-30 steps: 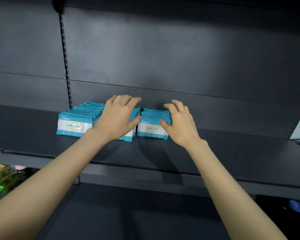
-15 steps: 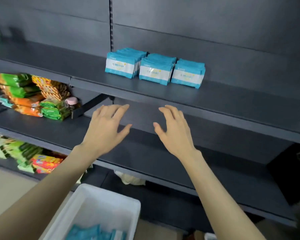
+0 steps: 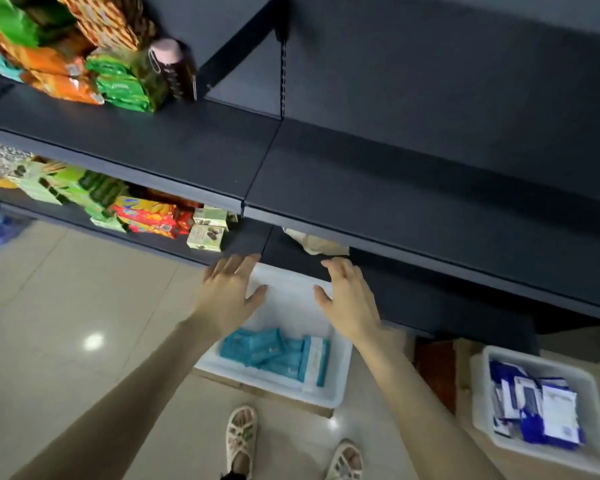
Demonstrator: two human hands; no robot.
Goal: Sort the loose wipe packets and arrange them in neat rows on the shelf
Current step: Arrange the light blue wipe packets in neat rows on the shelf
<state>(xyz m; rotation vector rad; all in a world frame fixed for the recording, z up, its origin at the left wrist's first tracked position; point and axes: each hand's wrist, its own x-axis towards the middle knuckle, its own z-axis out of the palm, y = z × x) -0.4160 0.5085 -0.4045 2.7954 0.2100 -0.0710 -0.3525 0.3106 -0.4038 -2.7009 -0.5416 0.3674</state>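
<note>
As the left hand (image 3: 227, 296) and right hand (image 3: 352, 299) hover, fingers spread and empty, a big grab may drop slippery blue packets (image 3: 267, 351) outside the white bin (image 3: 340, 372).

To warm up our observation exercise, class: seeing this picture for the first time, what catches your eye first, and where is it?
At centre, the left hand and the right hand spread open over a white plastic bin of loose teal wipe packets. At lower right, a second white plastic bin holds dark blue and white packets. Bright orange and green snack bags crowd the dark shelves at upper left.
</note>
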